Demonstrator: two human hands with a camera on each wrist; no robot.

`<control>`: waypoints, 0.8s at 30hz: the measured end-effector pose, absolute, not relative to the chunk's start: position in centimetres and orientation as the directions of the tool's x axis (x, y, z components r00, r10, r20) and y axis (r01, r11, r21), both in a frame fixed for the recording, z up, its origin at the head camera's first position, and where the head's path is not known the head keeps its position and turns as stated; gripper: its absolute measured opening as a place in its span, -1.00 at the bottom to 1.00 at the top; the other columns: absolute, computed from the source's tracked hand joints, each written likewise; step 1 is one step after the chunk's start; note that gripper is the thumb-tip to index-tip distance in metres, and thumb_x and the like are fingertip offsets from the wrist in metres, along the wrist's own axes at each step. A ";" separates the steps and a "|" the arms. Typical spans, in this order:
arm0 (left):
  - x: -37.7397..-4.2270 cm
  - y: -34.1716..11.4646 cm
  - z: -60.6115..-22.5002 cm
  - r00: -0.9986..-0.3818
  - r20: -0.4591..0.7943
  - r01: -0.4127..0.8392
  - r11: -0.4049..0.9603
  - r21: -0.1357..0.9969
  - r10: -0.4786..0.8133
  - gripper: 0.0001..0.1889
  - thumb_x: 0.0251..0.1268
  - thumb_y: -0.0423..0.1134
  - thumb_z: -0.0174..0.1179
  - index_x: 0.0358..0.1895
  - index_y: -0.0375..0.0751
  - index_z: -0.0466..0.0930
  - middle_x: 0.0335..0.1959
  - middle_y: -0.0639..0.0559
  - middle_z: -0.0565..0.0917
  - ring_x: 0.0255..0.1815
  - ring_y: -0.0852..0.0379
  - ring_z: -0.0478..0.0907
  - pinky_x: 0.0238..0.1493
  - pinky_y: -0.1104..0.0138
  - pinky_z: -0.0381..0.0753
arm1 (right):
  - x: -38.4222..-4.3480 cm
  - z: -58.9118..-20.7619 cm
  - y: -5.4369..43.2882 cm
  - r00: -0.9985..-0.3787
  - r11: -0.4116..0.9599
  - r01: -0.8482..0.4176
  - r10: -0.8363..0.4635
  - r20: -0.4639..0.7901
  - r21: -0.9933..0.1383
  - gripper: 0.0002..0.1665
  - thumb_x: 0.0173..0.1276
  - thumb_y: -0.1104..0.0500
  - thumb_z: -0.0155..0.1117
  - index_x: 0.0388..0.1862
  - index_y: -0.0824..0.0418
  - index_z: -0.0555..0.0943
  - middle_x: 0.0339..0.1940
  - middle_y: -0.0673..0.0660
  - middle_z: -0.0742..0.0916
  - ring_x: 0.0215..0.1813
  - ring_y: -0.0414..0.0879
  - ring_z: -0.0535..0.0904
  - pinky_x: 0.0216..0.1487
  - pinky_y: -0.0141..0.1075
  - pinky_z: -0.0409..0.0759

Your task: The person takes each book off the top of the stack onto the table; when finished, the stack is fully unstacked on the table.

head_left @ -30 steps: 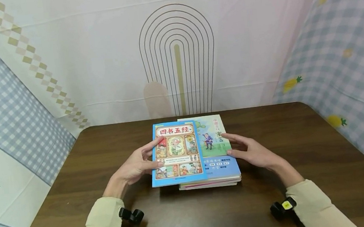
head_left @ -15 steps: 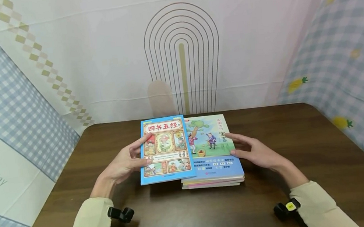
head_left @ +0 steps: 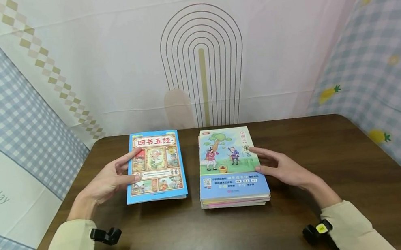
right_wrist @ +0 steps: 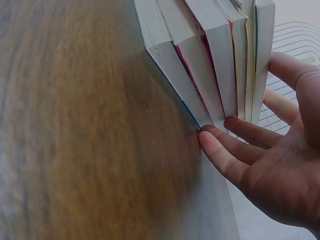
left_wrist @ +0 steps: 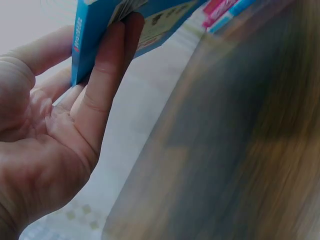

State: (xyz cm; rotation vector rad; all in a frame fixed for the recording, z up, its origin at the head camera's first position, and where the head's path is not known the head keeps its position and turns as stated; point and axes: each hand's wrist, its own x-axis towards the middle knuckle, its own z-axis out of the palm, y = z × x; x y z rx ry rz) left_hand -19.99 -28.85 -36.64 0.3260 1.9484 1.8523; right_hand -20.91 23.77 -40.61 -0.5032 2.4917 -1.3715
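Observation:
My left hand (head_left: 105, 183) holds a thin blue-covered book (head_left: 155, 162) by its left edge, with the thumb on the cover. In the left wrist view the blue book (left_wrist: 90, 37) is off the table, with fingers under it. To its right lies a stack of several books (head_left: 236, 201), topped by a green-and-blue illustrated book (head_left: 227, 150). My right hand (head_left: 282, 169) rests its fingertips on the stack's right side. In the right wrist view its fingers (right_wrist: 225, 155) lie fairly straight against the page edges of the stack (right_wrist: 215, 60).
Both the books and the hands are over a dark brown wooden table (head_left: 198, 239). Behind it hangs a white cloth (head_left: 121, 68) with an arch pattern. Checked cloth (head_left: 383, 81) hangs at the right side, and more checked cloth (head_left: 9, 88) at the left.
The left hand has carried the blue book leftward off the top of the stack, uncovering the illustrated book's whole cover. The right hand has stayed at the stack's right side.

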 end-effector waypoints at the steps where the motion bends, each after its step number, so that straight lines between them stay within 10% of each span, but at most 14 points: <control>1: -19.9 -29.3 -36.6 -0.881 -0.146 -0.119 0.089 0.989 0.449 0.01 0.42 -0.54 0.28 0.77 -0.02 -0.13 0.23 0.00 0.70 0.11 -0.01 0.77 0.09 0.07 0.79 | -20.9 -40.6 23.8 -0.908 0.497 -0.178 -0.415 -0.052 -0.849 -0.23 0.58 -0.11 0.29 0.68 -0.06 0.31 0.65 0.29 0.40 0.63 0.30 0.30 0.53 0.35 0.34; 24: -20.0 -36.4 -37.7 -0.898 -0.166 -0.171 0.026 0.985 0.406 -0.05 0.48 -0.59 0.17 0.76 0.04 -0.10 0.16 0.18 0.77 0.05 0.03 0.80 0.03 0.13 0.81 | -20.7 -40.5 23.8 -0.909 0.501 -0.179 -0.413 -0.053 -0.846 -0.22 0.59 -0.11 0.28 0.68 -0.05 0.30 0.64 0.30 0.40 0.62 0.30 0.31 0.51 0.34 0.36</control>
